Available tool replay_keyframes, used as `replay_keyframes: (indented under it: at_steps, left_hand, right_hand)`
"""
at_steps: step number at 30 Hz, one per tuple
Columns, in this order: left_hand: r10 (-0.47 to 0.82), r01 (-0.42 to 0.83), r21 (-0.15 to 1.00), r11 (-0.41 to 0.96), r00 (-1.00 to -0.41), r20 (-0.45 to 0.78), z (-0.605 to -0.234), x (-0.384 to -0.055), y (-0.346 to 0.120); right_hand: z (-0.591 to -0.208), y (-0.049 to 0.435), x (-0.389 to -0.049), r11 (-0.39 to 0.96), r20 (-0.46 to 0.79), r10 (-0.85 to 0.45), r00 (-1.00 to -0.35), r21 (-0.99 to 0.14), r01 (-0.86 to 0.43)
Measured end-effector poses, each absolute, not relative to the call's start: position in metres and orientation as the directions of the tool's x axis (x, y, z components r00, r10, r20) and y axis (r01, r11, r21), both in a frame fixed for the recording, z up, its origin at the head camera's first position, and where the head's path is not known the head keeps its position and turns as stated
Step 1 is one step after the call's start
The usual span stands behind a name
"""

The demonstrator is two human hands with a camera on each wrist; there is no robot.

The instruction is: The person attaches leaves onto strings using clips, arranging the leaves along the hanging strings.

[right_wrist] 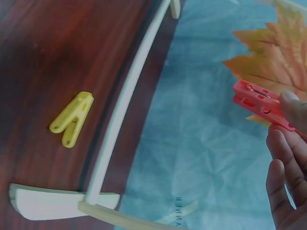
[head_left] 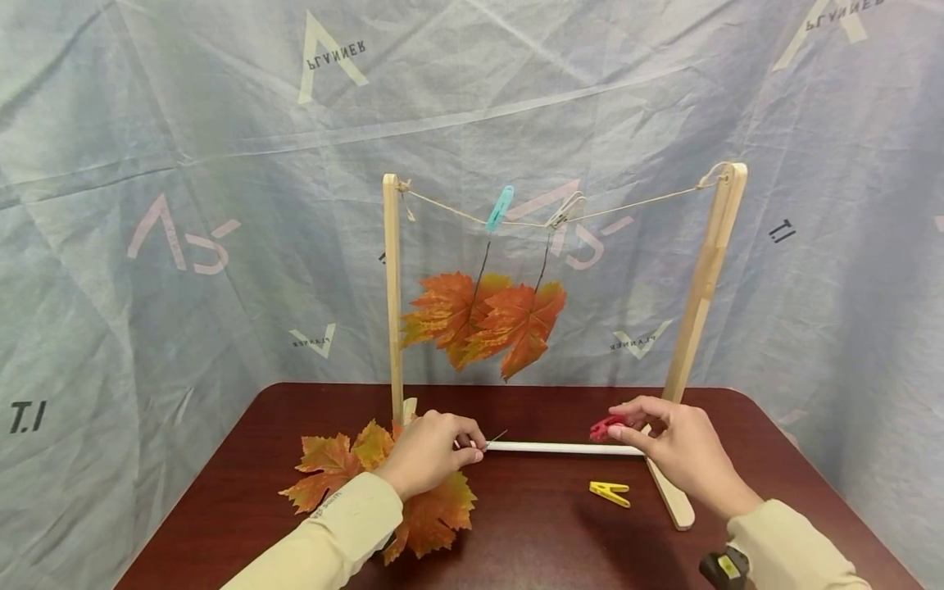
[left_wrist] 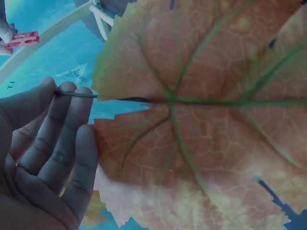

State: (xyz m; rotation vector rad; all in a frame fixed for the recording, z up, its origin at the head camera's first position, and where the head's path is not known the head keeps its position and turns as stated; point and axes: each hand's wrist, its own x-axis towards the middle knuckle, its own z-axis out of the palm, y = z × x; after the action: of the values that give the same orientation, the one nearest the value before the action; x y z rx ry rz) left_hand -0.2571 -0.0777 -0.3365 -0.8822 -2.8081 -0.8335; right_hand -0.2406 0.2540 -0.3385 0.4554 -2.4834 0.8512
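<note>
My left hand point(head_left: 435, 451) pinches the thin dark stem point(left_wrist: 76, 95) of an orange artificial maple leaf point(left_wrist: 216, 143) between thumb and fingertips; the leaf spreads below the wrist in the head view. Between thumb and fingers of my right hand point(head_left: 682, 438) is a red clothespin point(right_wrist: 261, 103), held in front of the right post. A yellow clothespin point(head_left: 610, 492) lies on the table below it. Two orange leaves point(head_left: 516, 324) hang by their stems from a string point(head_left: 634, 210), one under a teal clothespin point(head_left: 500, 208), the other under a white clothespin point(head_left: 565, 211).
A wooden left post point(head_left: 393, 287) and right post point(head_left: 704, 283) carry the string, joined low down by a white rod point(head_left: 568, 448). The right foot point(head_left: 669, 492) points toward me. Another leaf point(head_left: 324, 467) lies on the dark red table point(head_left: 531, 541), left of my left hand. Grey printed cloth point(head_left: 221, 328) hangs behind.
</note>
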Motion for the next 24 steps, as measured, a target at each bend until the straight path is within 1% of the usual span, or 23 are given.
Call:
replay_keyframes:
  at_steps: [4,7,14,24]
  left_hand:
    - [0.477,0.546,0.51,0.664,-0.835,0.272,-0.331,-0.257,-0.07]
    - [0.452,0.533,0.537,0.654,-0.844,0.289,-0.327,-0.257,-0.064]
    - [0.426,0.511,0.589,0.626,-0.857,0.29,-0.315,-0.257,-0.048]
    - [0.402,0.53,0.61,0.59,-0.847,0.348,-0.303,-0.264,-0.023]
  right_hand:
    - [-0.325,0.254,-0.241,0.769,0.509,-0.146,-0.848,-0.481,-0.421]
    - [-0.316,0.256,-0.241,0.774,0.511,-0.142,-0.847,-0.476,-0.417]
    - [-0.293,0.261,-0.245,0.779,0.572,-0.14,-0.808,-0.44,-0.447]
    - [-0.266,0.264,-0.246,0.756,0.604,-0.177,-0.777,-0.422,-0.5]
